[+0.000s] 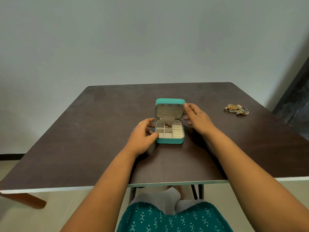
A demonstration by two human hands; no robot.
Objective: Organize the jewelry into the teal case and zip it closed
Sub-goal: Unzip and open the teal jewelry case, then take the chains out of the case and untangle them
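The teal case stands open in the middle of the table, its lid upright and its cream compartments showing. A small gold piece lies in a middle compartment. My left hand grips the case's left side, thumb over the front left corner. My right hand touches the lid's right edge with the thumb, its other fingers spread beside the case. A pile of gold and dark jewelry lies on the table at the far right, apart from both hands.
The dark brown table has a pale front edge close to my lap. A grey wall rises behind it, and a dark panel leans at the far right. My knees and feet show under the table.
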